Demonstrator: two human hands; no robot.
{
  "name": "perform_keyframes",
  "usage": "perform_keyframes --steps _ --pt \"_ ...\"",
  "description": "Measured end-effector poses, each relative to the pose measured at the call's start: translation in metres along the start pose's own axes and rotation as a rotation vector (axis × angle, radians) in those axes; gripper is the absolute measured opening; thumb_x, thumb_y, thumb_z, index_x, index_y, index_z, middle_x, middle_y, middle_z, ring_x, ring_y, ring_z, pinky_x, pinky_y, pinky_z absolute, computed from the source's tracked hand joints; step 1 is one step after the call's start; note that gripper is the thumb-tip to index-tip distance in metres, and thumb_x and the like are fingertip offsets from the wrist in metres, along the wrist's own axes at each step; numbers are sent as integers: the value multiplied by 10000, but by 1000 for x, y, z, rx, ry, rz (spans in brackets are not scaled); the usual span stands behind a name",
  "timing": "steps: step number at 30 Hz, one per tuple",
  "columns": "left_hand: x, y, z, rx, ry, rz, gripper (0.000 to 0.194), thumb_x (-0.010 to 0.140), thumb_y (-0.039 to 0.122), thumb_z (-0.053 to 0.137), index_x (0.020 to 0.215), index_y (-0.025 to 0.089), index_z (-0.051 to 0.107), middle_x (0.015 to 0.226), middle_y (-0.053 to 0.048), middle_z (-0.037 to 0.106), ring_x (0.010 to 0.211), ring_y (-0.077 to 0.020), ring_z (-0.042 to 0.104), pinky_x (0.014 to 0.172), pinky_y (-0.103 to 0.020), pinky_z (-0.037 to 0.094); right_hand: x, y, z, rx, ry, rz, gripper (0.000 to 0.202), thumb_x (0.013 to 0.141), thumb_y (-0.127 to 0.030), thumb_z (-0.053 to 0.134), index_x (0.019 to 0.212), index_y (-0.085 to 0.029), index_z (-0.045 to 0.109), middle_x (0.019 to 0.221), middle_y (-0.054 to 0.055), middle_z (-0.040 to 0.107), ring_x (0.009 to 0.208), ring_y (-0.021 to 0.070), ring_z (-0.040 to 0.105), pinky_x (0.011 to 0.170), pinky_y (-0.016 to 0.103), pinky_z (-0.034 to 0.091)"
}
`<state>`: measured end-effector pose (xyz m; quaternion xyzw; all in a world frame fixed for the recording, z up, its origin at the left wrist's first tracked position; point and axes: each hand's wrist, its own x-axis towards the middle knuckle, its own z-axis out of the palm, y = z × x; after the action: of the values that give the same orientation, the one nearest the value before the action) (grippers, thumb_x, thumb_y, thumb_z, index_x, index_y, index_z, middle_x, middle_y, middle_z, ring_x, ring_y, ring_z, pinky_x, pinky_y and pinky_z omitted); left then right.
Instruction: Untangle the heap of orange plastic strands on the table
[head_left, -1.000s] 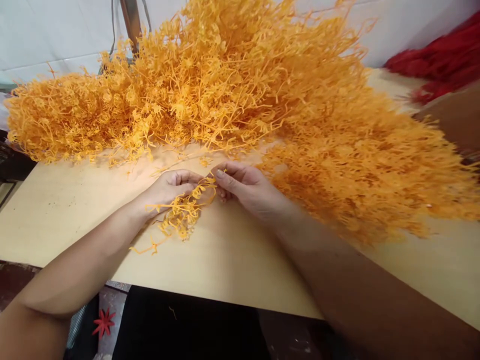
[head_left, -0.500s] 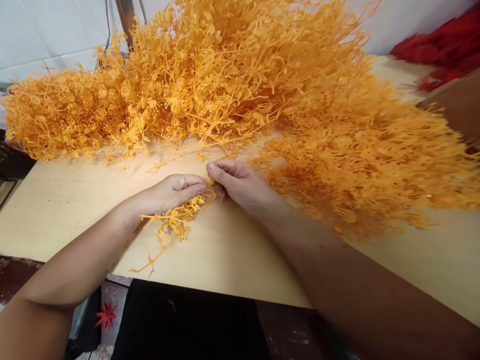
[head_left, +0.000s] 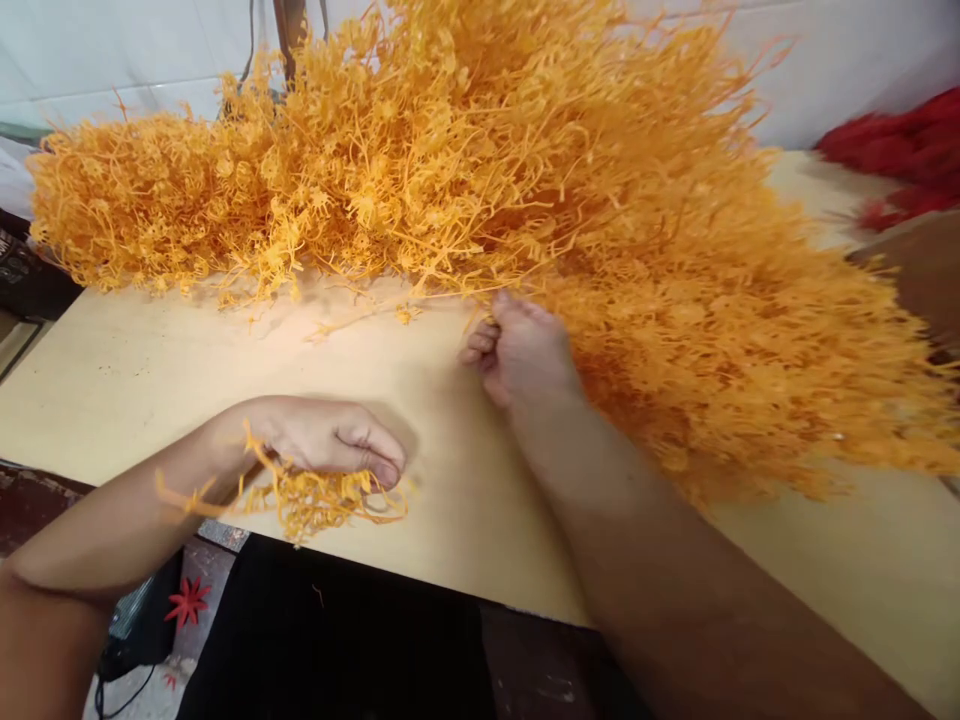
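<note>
My left hand point(head_left: 345, 440) is closed around a small bunch of orange plastic flower sprigs point(head_left: 315, 500). Their thin stems and star-shaped bits hang below the fingers and trail back past the wrist, just above the front part of the table. My right hand point(head_left: 529, 350) is at the near edge of a large heap of the same orange sprigs point(head_left: 420, 170). Its fingers are curled in, thumb against forefinger; what they pinch, if anything, is hidden. A loose orange stem point(head_left: 360, 318) lies on the tabletop left of this hand.
The heap spreads over the back and right of the pale wooden table point(head_left: 150, 370), against a white wall point(head_left: 135, 50). Red material point(head_left: 900, 150) is piled at the far right. A red star-shaped piece point(head_left: 189, 602) is below the table's front edge.
The hands have moved apart. My left hand came down toward the table's front edge with its bunch, while my right hand went right and away to the heap. The view shifted slightly.
</note>
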<state>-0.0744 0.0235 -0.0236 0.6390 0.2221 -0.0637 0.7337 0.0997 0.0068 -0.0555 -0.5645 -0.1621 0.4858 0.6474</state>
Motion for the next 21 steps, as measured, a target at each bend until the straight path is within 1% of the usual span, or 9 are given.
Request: perform_keyframes --steps 1,4,6,9,11,13,15,18,21 --pt "0 -1 0 -26 32 13 331 618 418 749 576 138 579 534 -1 551 494 -69 484 465 -190 371 2 -1 -3 -4 -24 -30 412 748 -424 643 666 -223 293 453 -105 279 360 39 287 371 186 302" --pt "6 -3 -7 -151 403 134 350 629 408 746 600 130 535 520 30 514 452 -41 438 450 -179 348 -3 3 -3 -127 -182 -91 338 776 -408 607 679 -215 348 507 -83 374 382 45 383 401 202 371" --pt "11 -4 -14 -186 565 177 355 678 405 710 604 127 503 511 40 499 442 -32 424 453 -174 339 -11 8 2 -210 -273 -98 250 797 -366 576 721 -205 400 611 -59 458 414 48 450 435 222 418" --pt "15 -3 -16 -161 571 154 338 715 380 682 605 122 494 502 39 496 450 -32 428 468 -176 336 -22 11 8 -281 -360 -184 116 800 -276 551 792 -198 465 730 -33 493 453 48 470 448 232 402" --pt "16 -3 -14 -159 574 152 336 719 382 674 607 121 493 502 41 493 449 -32 426 473 -180 332 -28 10 8 -328 -404 -280 60 812 -238 512 773 -197 496 630 -42 440 443 54 402 434 226 326" --pt "19 -5 -11 -158 614 155 321 727 366 659 608 125 484 507 42 489 448 -30 419 476 -181 322 -34 9 8 -395 -448 -372 143 822 -274 514 702 -201 491 548 -44 376 463 68 356 450 236 285" --pt "22 -7 -9 -140 669 161 284 722 303 651 596 131 462 504 47 478 450 -29 410 478 -180 308 -40 10 9 -464 -490 -437 253 794 -372 577 645 -205 459 545 -34 386 501 79 361 474 245 290" --pt "29 -13 -11 -66 708 166 251 674 176 640 569 144 413 508 56 463 475 -34 415 489 -178 299 -45 12 10 -549 -531 -450 350 706 -471 661 626 -199 455 559 -30 428 519 77 364 472 243 288" --pt "33 -17 -15 19 721 170 209 669 169 618 576 144 433 532 52 476 516 -50 438 508 -182 312 -46 11 9 -570 -595 -382 312 699 -474 659 691 -186 539 576 -27 475 512 72 363 466 239 284"
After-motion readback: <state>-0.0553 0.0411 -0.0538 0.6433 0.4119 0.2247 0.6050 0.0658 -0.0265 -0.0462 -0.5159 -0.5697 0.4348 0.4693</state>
